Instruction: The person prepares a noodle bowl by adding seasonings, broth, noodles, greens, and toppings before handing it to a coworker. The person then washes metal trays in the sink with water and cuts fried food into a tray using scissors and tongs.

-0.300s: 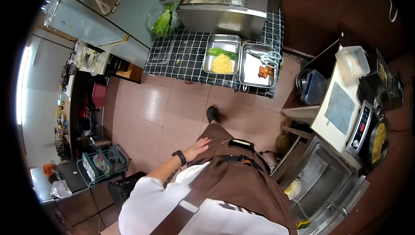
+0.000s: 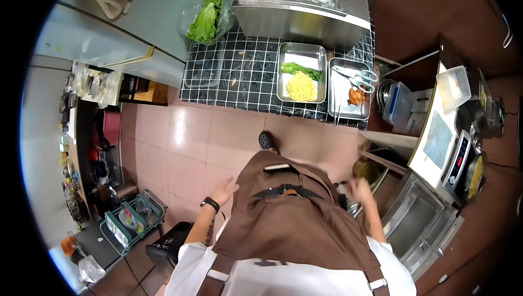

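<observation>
Ahead stands the counter (image 2: 250,59) under a checked cover. The brown apron (image 2: 294,219) covers the person's front, between both hands; its cloth should handle light and soft, best pinched by a loose side edge. Two metal trays (image 2: 300,55) lie on the counter. The left hand (image 2: 224,191) hangs empty, fingers spread; whether the blurred right hand (image 2: 359,189) grasps anything, I cannot tell.
</observation>
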Demonstrator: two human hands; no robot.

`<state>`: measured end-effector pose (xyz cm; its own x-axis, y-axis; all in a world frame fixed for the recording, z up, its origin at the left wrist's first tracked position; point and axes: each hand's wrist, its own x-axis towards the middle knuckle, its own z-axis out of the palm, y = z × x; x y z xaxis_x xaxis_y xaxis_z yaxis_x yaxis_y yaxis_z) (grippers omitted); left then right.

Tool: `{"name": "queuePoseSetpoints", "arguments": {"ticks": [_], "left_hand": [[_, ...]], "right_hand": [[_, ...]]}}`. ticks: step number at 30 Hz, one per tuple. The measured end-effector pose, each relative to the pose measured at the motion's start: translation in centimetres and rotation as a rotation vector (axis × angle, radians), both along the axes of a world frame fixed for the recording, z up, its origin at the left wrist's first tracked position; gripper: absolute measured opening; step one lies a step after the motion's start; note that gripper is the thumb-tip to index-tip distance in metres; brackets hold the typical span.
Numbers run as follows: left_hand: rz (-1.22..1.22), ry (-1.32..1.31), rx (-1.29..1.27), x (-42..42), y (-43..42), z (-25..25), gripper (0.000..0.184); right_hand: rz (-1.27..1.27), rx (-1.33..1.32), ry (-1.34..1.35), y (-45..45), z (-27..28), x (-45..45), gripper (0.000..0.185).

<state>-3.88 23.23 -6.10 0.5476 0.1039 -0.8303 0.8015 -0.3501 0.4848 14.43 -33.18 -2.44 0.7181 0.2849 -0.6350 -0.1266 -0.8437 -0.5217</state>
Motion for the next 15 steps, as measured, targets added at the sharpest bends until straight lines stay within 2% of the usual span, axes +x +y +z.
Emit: {"name": "queuePoseSetpoints", "arguments": {"ticks": [1,2,3,4,5,7,8,11,13,15], "left_hand": [[-0.093,-0.077,0.125,2.4,2.5,2.3,0.079],[-0.146,-0.126,0.153,4.6,3.8,3.6,0.076],[-0.204,-0.176,0.178,6.8,4.9,4.7,0.073],[-0.264,-0.242,0.212,9.6,6.4,5.2,0.070],[-0.195,-0.287,0.174,12.3,7.6,4.9,0.067],[-0.035,-0.357,0.080,16.2,8.1,3.6,0.060],[-0.048,-0.360,0.071,18.2,8.1,4.0,0.058],[-0.063,-0.403,0.099,24.3,8.1,6.3,0.054],[-0.082,-0.419,0.132,25.7,8.0,6.5,0.054],[0.000,-0.365,0.120,25.4,7.9,5.6,0.053]], "right_hand": [[-0.152,-0.004,-0.171,4.1,1.3,3.1,0.033],[-0.126,-0.089,-0.342,4.2,-1.8,5.3,0.035],[-0.168,-0.141,-0.363,5.8,-2.1,8.3,0.034],[-0.262,-0.050,-0.369,9.8,0.8,12.2,0.032],[-0.284,-0.044,-0.539,11.4,-0.4,14.6,0.033],[-0.226,-0.157,-0.653,14.0,-1.4,19.8,0.039],[-0.246,-0.250,-0.619,16.0,-1.1,21.6,0.038],[-0.256,-0.319,-0.424,18.9,-3.9,26.0,0.039],[-0.296,-0.300,-0.324,19.4,-4.4,27.1,0.040],[-0.240,-0.321,-0.251,18.9,-5.3,27.2,0.040]]}}
